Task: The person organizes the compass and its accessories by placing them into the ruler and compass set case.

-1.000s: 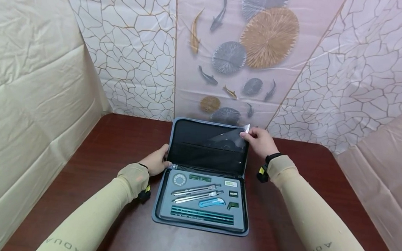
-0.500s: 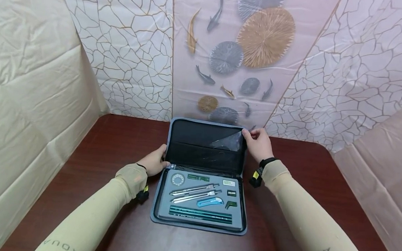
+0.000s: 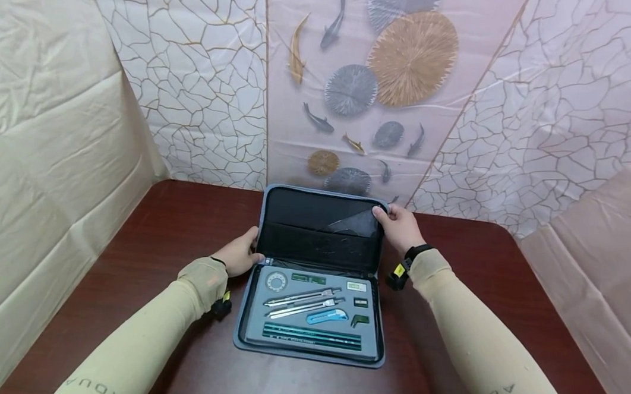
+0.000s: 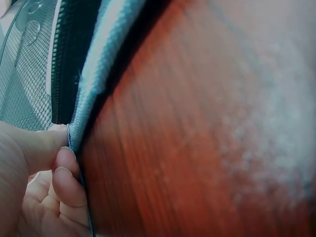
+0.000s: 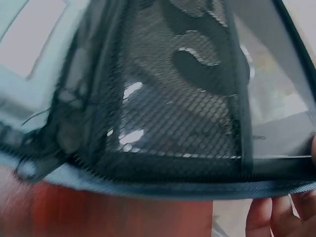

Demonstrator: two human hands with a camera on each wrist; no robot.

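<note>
A blue-grey zip case (image 3: 335, 362) lies unfolded on the table, its black-lined lid (image 3: 317, 238) raised at the back. At the hinge's left end, my left hand (image 3: 239, 256) pinches the case edge between thumb and fingers; the left wrist view shows this fabric edge (image 4: 91, 94) close up. My right hand (image 3: 401, 228) grips the lid's upper right corner, thumb inside and fingers behind. Behind mesh and along the lid's inside lies a clear plastic sheet (image 5: 276, 108). The grey tray holds two compasses (image 3: 305, 303), a blue utility knife (image 3: 327, 316) and dark green pencils (image 3: 312, 336).
Also in the tray are a white ring-shaped disc (image 3: 276, 281), an eraser (image 3: 356, 286), a small sharpener (image 3: 361, 302) and small green pieces (image 3: 308, 278). The reddish-brown table (image 3: 188, 215) meets a patterned cloth wall (image 3: 209, 107) just behind the lid.
The plastic sheet's corner, earlier pinched by my right hand above the lid's edge, now sits within the lid. My right hand has shifted onto the lid corner. My left hand keeps its hold.
</note>
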